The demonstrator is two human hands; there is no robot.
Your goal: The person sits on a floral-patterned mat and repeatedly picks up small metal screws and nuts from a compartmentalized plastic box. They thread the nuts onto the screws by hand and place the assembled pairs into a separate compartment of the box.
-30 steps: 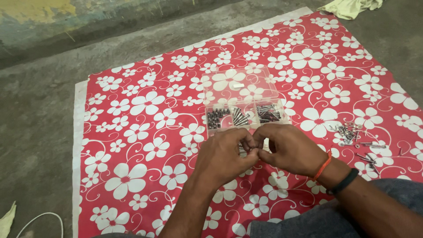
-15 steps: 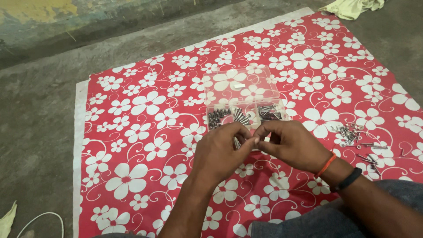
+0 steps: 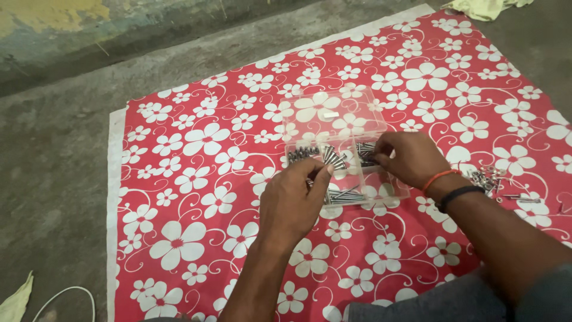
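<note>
Rough grey concrete floor (image 3: 53,179) under us, and spread on it a glossy red plastic sheet printed with white flowers (image 3: 196,179), its white border showing along the left edge. On the sheet sits a clear plastic compartment box (image 3: 342,158) with its transparent hinged lid (image 3: 330,113) laid open flat behind it; a small pale rectangular label sits on the lid. We see dark small screws in the rear left compartment, longer silvery screws in the rear middle one, dark screws in the rear right one, and long thin silvery screws lying flat in the front compartment.

Our left hand (image 3: 292,200) hovers over the front of the box, fingers curled in, thumb and forefinger pinched together near the middle compartment; what they pinch is too small to tell. Our right hand (image 3: 408,158), with an orange thread and a black band at the wrist, reaches into the rear right compartment, fingertips closed among the dark screws; we cannot tell if one is gripped.

Loose silvery screws and nuts (image 3: 494,182) lie scattered on the sheet to the right. Crumpled pale yellow cloth (image 3: 482,6) at the top edge, thin white cable (image 3: 65,298) bottom left.
</note>
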